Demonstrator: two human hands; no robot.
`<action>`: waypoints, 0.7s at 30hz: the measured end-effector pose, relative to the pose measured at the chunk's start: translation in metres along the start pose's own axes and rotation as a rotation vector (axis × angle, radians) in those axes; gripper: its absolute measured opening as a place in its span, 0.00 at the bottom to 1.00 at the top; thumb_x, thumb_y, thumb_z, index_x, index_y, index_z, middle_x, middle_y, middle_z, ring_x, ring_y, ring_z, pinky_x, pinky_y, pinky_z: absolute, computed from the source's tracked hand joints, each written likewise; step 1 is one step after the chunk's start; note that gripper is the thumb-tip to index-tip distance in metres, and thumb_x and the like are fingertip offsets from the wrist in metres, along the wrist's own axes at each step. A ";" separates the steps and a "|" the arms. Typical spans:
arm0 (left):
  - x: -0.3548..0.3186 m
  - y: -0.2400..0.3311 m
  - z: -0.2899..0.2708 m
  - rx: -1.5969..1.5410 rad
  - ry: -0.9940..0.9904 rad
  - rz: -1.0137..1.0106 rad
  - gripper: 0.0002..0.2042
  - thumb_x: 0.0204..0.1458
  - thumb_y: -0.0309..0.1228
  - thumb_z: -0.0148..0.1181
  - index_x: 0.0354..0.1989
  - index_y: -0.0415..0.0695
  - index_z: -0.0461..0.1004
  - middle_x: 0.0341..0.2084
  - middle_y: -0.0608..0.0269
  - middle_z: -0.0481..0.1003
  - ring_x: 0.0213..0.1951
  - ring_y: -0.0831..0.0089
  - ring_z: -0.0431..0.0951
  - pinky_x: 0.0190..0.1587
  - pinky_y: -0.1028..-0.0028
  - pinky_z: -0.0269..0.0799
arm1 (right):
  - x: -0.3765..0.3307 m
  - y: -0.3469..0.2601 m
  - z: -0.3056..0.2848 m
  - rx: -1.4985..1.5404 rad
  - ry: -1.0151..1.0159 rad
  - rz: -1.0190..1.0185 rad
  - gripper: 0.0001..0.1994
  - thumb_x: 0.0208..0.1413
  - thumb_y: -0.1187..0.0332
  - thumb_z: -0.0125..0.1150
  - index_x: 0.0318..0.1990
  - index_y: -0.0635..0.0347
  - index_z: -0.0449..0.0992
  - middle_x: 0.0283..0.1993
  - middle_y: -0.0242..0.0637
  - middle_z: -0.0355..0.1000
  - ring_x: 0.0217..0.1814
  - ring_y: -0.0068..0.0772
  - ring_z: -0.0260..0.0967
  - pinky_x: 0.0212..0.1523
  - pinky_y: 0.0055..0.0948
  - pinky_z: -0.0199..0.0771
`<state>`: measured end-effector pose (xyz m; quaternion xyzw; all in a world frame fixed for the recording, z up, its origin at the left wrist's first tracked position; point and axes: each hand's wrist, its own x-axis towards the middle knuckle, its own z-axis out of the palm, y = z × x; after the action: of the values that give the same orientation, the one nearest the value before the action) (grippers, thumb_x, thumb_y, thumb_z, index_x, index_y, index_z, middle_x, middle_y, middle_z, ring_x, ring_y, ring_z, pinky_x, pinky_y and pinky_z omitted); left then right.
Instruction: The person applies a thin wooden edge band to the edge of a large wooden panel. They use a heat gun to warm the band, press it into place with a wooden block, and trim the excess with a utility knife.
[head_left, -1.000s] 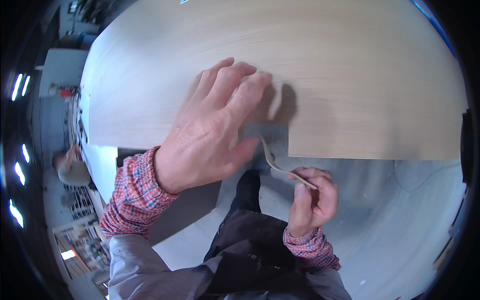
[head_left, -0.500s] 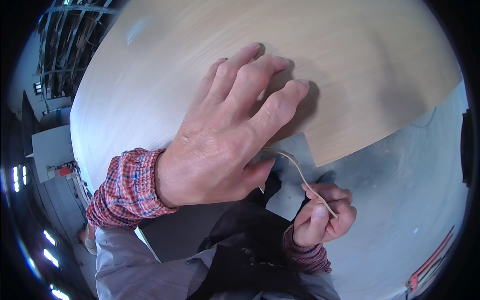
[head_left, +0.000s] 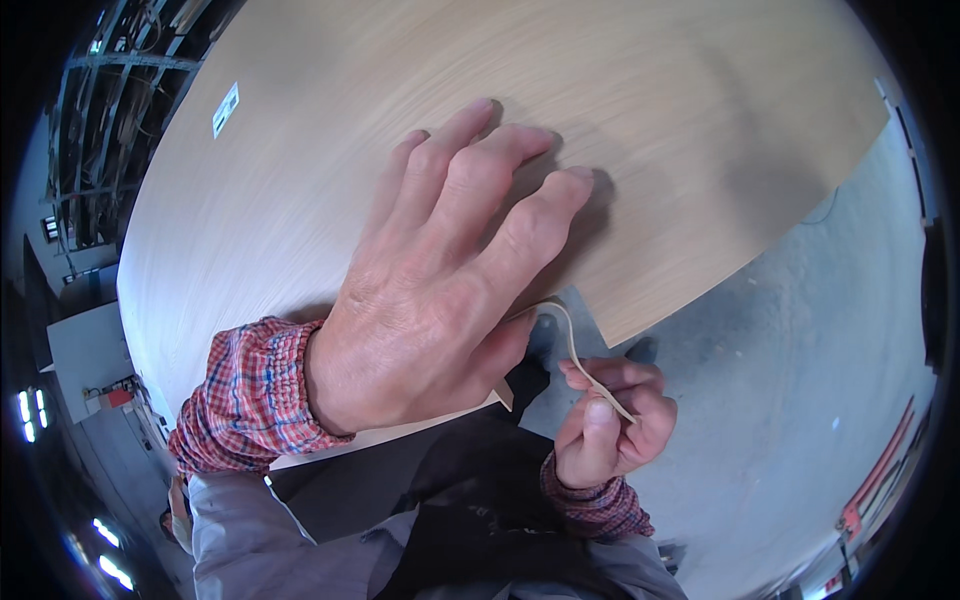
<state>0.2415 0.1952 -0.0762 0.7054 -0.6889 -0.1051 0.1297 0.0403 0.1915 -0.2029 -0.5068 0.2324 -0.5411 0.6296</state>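
A large wood-grain panel [head_left: 690,190] spreads before me, with a notch cut into its near edge. My left hand [head_left: 430,280] rests over it with fingers spread and fingertips on its face. The thumb of that hand is by the notched edge, beside a thin wood-coloured edge-banding strip [head_left: 574,345]. How firmly the thumb presses on the strip is hidden. From under the left hand the strip curves out and down to my right hand [head_left: 618,420], which pinches its free end between thumb and fingers, off the panel.
A small white label [head_left: 226,110] sits on the panel at the upper left. Metal racking [head_left: 130,110] holding long pieces stands at the far left. Grey floor [head_left: 760,400] lies to the right, with a red bar-like object [head_left: 880,470] near the rim.
Both hands appear slightly further left in the picture, and the panel has shifted left too. My right hand still pinches the strip, which now bends more sharply near the left thumb.
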 end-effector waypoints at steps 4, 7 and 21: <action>0.003 0.002 0.002 0.017 0.034 -0.003 0.44 0.32 0.25 0.68 0.68 0.41 0.64 0.64 0.40 0.63 0.66 0.31 0.61 0.66 0.42 0.60 | 0.000 0.000 0.008 -0.010 0.028 0.000 0.12 0.61 0.83 0.55 0.48 0.65 0.63 0.44 0.55 0.71 0.38 0.47 0.80 0.42 0.42 0.85; 0.005 0.004 0.003 0.002 0.054 0.002 0.43 0.33 0.25 0.67 0.67 0.39 0.64 0.64 0.40 0.64 0.66 0.30 0.61 0.65 0.41 0.61 | 0.001 0.000 0.009 -0.036 0.031 0.004 0.12 0.60 0.84 0.56 0.49 0.65 0.64 0.45 0.54 0.72 0.38 0.46 0.81 0.42 0.41 0.84; 0.000 -0.001 0.013 0.042 0.180 0.041 0.40 0.32 0.24 0.67 0.63 0.36 0.66 0.58 0.39 0.69 0.61 0.29 0.67 0.63 0.42 0.65 | 0.000 0.007 0.017 -0.194 0.016 0.001 0.13 0.50 0.81 0.66 0.44 0.65 0.74 0.52 0.48 0.71 0.46 0.38 0.73 0.49 0.34 0.73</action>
<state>0.2388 0.1952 -0.0885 0.7002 -0.6908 -0.0242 0.1785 0.0576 0.1972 -0.2033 -0.5609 0.2893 -0.5196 0.5759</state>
